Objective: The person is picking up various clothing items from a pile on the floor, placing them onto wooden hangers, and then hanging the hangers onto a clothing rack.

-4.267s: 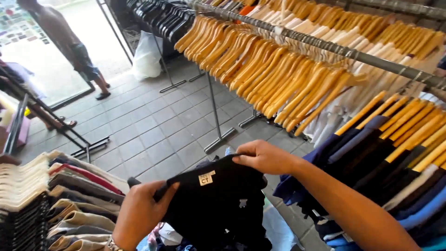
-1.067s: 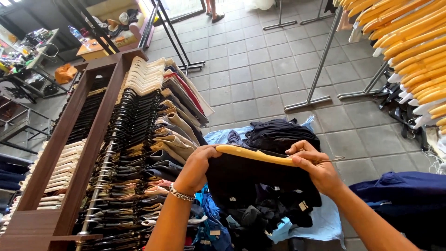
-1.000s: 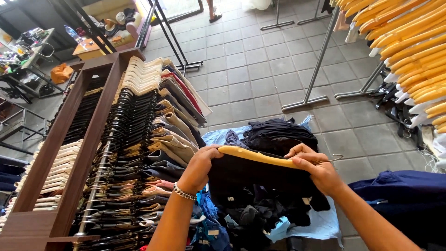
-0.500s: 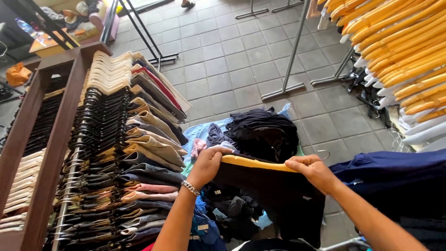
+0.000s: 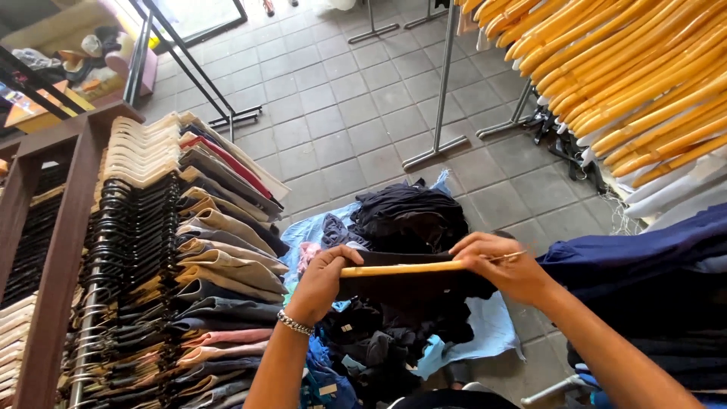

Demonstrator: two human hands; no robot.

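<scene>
Surroundings: rack of folded trousers (image 5: pixel 189 250) at left; yellow wooden hangers (image 5: pixel 628 76) upper right; dark clothing heap (image 5: pixel 409 220) on blue sheet (image 5: pixel 485 333) below. Item: dark garment (image 5: pixel 413 288) on wooden hanger (image 5: pixel 401 268), level above heap. Left hand (image 5: pixel 322 280) and right hand (image 5: pixel 503 265) closed on hanger ends.

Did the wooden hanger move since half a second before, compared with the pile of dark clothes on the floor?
Cannot tell for certain: the camera moved too. The wooden hanger seems a little lower against the pile of dark clothes.
</scene>
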